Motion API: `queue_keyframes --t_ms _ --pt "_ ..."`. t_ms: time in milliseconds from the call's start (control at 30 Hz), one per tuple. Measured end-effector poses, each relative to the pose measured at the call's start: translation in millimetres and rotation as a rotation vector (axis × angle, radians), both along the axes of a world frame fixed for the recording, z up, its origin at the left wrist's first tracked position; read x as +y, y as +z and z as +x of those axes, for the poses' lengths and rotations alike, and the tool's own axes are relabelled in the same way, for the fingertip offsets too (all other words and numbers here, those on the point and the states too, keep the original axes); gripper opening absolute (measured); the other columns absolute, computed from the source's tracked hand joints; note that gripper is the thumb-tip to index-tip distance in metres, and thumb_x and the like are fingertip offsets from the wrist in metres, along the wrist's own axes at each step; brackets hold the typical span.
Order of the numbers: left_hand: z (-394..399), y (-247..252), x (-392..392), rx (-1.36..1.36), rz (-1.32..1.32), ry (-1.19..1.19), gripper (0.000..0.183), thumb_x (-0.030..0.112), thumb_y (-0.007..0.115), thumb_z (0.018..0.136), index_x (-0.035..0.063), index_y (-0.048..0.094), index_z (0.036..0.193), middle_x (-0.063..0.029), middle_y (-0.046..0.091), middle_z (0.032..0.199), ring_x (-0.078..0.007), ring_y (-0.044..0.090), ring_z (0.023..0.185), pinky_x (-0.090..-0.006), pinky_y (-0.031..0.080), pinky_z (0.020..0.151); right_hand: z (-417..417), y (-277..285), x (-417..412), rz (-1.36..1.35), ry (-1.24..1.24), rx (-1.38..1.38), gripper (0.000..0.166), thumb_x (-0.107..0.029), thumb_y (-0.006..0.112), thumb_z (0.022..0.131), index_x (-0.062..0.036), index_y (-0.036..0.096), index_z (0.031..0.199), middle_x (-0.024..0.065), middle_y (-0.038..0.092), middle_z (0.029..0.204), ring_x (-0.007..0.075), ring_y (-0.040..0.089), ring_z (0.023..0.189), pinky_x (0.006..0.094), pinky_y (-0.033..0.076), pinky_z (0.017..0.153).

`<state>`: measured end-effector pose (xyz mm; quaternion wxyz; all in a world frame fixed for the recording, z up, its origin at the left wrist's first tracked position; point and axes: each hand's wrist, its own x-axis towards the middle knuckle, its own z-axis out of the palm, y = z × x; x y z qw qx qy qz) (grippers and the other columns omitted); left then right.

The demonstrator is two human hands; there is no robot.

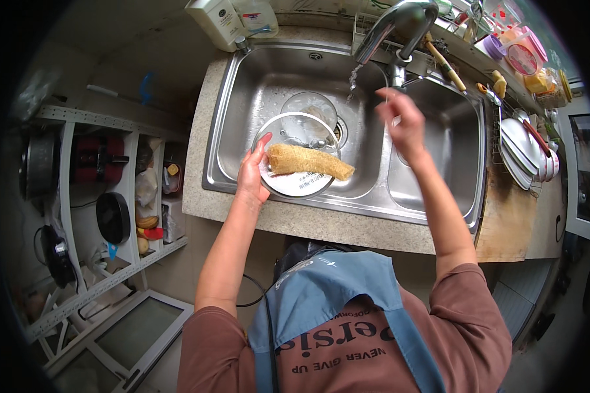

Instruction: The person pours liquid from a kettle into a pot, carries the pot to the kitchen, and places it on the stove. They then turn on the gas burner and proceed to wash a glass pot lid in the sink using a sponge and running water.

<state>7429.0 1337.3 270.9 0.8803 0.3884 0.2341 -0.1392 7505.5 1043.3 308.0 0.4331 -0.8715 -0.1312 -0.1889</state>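
My left hand (253, 172) grips the near-left rim of a clear round glass vessel (300, 189), a bowl or a lid, held over the left basin of a steel sink (246, 103). A tan loofah sponge (305, 161) lies across it, one end past the right rim. Lower in the basin, a second clear glass piece (295, 100) sits beside the drain (341, 132). Water runs from the chrome faucet (373, 42). My right hand (404, 120), blurred with bent fingers, is raised above the divider near the faucet; whether it holds anything is unclear.
Bottles (221, 22) stand behind the sink's left corner. A wooden-handled brush (445, 64) leans behind the right basin. White plates (516, 152) stand in a rack at right, behind a wooden board (506, 226). Shelves (132, 196) with pans are at left.
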Motion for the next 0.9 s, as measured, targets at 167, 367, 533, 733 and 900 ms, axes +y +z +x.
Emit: queue_keyframes --t_ms 167,367,533,733,900 --pt "8.6 7.8 -15.8 0.053 -0.099 -0.037 0.042 0.030 0.035 0.094 0.0074 0.037 0.129 -0.0166 0.043 0.124 -0.0298 0.047 0.110 -0.0460 0.043 0.090 -30.4 6.3 25.1 -0.308 0.623 0.046 0.060 0.009 0.050 0.061 -0.0155 0.053 0.116 0.0095 0.054 0.102 0.0273 0.052 0.092 0.0343 0.044 0.078" --pt "9.4 4.5 -15.7 0.050 -0.091 -0.006 0.041 0.032 0.036 0.093 0.0100 0.038 0.127 -0.0163 0.046 0.122 -0.0304 0.048 0.110 -0.0503 0.047 0.082 -43.4 12.2 32.8 -0.326 0.694 -0.042 0.040 -0.002 0.058 0.064 -0.0130 0.057 0.102 0.0089 0.052 0.105 0.0262 0.049 0.096 0.0376 0.039 0.079" --pt "4.2 30.1 -32.0 0.077 0.149 -0.127 0.038 0.035 0.041 0.091 0.0116 0.043 0.122 -0.0117 0.053 0.107 -0.0241 0.052 0.101 -0.0480 0.051 0.074 -42.0 22.8 74.8 -0.227 0.667 -0.036 0.026 -0.007 0.060 0.069 -0.0039 0.053 0.094 0.0119 0.052 0.096 0.0298 0.051 0.085 0.0371 0.043 0.072" --pt "1.8 29.0 -37.1 0.049 0.076 -0.030 0.036 0.031 0.042 0.092 0.0101 0.044 0.121 -0.0112 0.058 0.094 -0.0205 0.057 0.090 -0.0383 0.052 0.069 -77.5 0.6 107.6 -0.240 0.353 -0.095 0.044 -0.007 0.061 0.069 -0.0025 0.050 0.111 0.0155 0.052 0.102 0.0302 0.054 0.083 0.0356 0.046 0.070" --pt "8.9 25.3 -38.1 0.009 0.187 0.042 0.040 0.034 0.045 0.091 0.0073 0.045 0.120 -0.0123 0.057 0.095 -0.0183 0.058 0.085 -0.0297 0.051 0.068 -81.1 -9.1 120.2 -0.047 0.502 -0.118 0.041 -0.002 0.058 0.065 -0.0027 0.054 0.106 0.0120 0.054 0.104 0.0277 0.054 0.085 0.0350 0.047 0.070"
